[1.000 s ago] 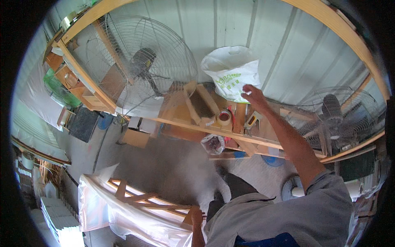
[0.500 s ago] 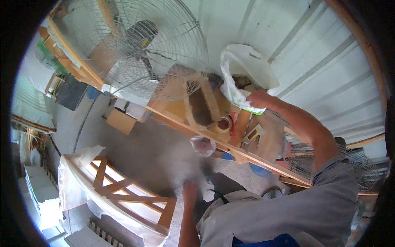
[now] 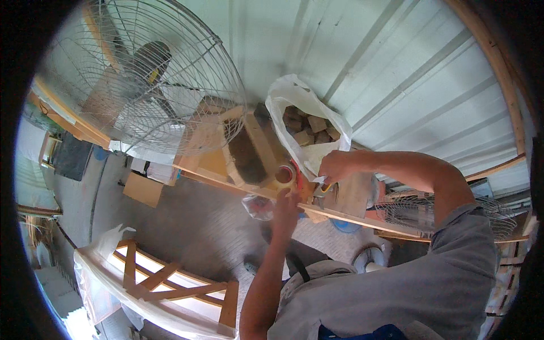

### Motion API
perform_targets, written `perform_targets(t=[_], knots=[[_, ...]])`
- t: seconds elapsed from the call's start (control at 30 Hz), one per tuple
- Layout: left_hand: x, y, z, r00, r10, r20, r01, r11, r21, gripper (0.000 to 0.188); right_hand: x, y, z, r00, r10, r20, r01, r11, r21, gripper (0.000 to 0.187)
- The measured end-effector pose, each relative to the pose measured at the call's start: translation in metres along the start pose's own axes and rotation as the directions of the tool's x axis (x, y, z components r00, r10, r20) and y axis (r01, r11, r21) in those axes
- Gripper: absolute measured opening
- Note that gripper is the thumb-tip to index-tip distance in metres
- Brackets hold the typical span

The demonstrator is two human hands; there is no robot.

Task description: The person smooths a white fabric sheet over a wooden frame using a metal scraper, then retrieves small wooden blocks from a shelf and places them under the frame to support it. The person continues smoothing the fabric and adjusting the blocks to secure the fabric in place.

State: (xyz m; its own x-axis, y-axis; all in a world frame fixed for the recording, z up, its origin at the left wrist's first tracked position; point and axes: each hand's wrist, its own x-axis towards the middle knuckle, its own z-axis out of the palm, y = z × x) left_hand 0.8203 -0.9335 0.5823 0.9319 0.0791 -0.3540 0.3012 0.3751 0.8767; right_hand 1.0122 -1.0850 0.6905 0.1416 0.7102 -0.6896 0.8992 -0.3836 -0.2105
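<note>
A white plastic bag (image 3: 286,122) stands open on the wooden bench, with several small brown wooden blocks (image 3: 317,126) inside. My right hand (image 3: 335,165) is closed on the near rim of the bag, and a bit of white plastic sticks out below its fingers. Just left of it, my left hand (image 3: 287,207) is raised at the bench's front edge. Its fingers look apart, with nothing visible in them. Right above those fingers lies a roll of tape (image 3: 284,174) with a red core, beside a red piece (image 3: 301,182). A yellow-handled tool (image 3: 325,187) lies partly under my right hand.
A large wire-caged fan (image 3: 153,73) stands at the upper left. An open cardboard box (image 3: 246,150) sits beside the bag. A clear bag (image 3: 259,207) hangs at the bench front. A wooden frame wrapped in plastic (image 3: 170,283) is at the lower left; corrugated wall panels (image 3: 408,85) rise behind.
My left hand has risen from low beside my body to the bench edge near the tape. My right hand stays on the bag's rim, now lower. The view has shifted, and the bag's blocks show more.
</note>
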Motion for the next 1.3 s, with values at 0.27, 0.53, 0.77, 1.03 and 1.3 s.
perform_targets(t=[0.27, 0.53, 0.77, 1.03, 1.3], knots=[[0.076, 0.001, 0.036, 0.891, 0.453, 0.013, -0.278, 0.523, 0.806, 0.018, 0.037, 0.011, 0.009, 0.908, -0.238, 0.344, 0.242, 0.970, 0.033, 0.031], [0.040, 0.031, 0.037, 0.971, 0.129, -0.200, -0.065, 0.952, 0.300, 0.028, 0.080, 0.089, -0.014, 0.966, 0.241, -0.096, -0.248, 0.967, -0.058, 0.029], [0.032, 0.068, 0.034, 0.976, 0.079, -0.201, -0.077, 0.997, 0.016, 0.025, 0.154, 0.190, 0.032, 0.888, 0.424, -0.177, -0.453, 0.872, -0.183, 0.031], [0.039, 0.059, 0.041, 0.987, 0.058, -0.151, -0.066, 0.997, -0.047, 0.022, 0.185, 0.197, 0.046, 0.495, 0.760, -0.422, -0.750, 0.618, 0.233, 0.034], [0.046, 0.048, 0.042, 0.996, 0.034, -0.084, -0.027, 0.996, 0.089, 0.026, 0.125, 0.196, 0.010, 0.549, 0.824, -0.138, -0.563, 0.486, 0.668, 0.037]])
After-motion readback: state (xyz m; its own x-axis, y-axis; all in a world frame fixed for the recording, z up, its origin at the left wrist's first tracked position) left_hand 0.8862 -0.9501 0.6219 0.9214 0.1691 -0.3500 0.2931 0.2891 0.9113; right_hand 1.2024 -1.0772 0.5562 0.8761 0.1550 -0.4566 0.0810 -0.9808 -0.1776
